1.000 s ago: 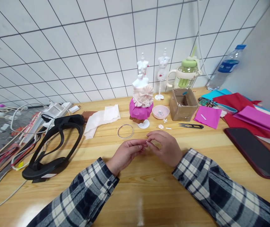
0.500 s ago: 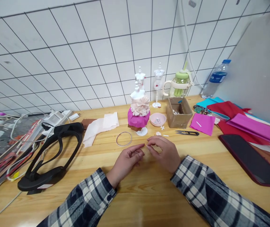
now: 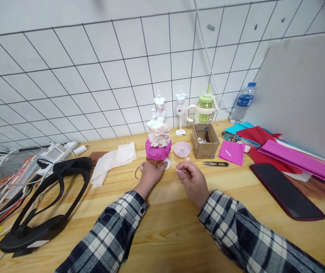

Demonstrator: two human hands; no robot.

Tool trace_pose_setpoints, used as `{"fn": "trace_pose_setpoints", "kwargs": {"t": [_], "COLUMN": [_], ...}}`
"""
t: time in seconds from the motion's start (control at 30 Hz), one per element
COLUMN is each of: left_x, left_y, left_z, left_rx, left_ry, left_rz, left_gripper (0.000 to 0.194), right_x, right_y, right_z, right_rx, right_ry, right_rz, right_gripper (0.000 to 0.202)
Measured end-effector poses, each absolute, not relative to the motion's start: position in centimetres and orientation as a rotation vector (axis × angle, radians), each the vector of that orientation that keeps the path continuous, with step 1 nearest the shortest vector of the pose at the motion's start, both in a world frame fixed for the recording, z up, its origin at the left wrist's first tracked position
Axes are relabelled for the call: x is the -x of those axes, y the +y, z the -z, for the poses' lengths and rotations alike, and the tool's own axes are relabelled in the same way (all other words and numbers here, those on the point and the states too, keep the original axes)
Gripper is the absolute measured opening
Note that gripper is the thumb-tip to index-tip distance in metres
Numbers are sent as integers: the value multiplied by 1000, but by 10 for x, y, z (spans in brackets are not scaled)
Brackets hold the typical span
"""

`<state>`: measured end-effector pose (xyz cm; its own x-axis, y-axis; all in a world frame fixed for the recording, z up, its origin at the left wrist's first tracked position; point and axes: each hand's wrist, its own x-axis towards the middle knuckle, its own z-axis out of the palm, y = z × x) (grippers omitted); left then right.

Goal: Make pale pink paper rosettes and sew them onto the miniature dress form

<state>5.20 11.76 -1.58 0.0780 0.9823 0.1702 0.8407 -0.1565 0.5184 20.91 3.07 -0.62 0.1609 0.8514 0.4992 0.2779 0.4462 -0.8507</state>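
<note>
My left hand is at the base of the dressed mannequin, its fingers closed around the lower part under the magenta skirt. The mannequin has a pale pink pleated top and a white round foot. To its right, my right hand is pinched on a tiny pale piece too small to name, above the wooden table. A pink dish with small shiny bits stands just beyond my right hand. Part of a thin ring shows beside my left hand.
Behind are two white mannequins, a cardboard box, a green-lidded cup and a bottle. Snips, magenta paper and a phone lie right; pale fabric, a black headset frame and cables lie left.
My left hand has moved forward from beside my right hand and taken hold at the dressed mannequin's base. My right hand keeps its pinch. The camera view has shifted.
</note>
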Motion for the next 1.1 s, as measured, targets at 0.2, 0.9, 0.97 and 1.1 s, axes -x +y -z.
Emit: {"fn": "trace_pose_setpoints", "kwargs": {"t": [0.2, 0.9, 0.97, 1.1], "left_x": [-44, -44, -44, -46], "left_y": [115, 88, 88, 87], "left_z": [24, 17, 17, 15], "left_rx": [-2104, -2077, -2106, -2152], "left_ry": [1674, 1463, 1449, 1464], "left_rz": [-759, -725, -731, -711], "left_gripper": [21, 21, 22, 25], "right_x": [-209, -215, -215, -214], "right_y": [41, 41, 40, 40], "right_z": [-30, -110, -109, -109], "right_rx": [991, 1318, 1334, 1339], "right_ry": [-1544, -1913, -1920, -1922], "right_rz": [-256, 460, 457, 483], "right_gripper": [9, 7, 8, 9]}}
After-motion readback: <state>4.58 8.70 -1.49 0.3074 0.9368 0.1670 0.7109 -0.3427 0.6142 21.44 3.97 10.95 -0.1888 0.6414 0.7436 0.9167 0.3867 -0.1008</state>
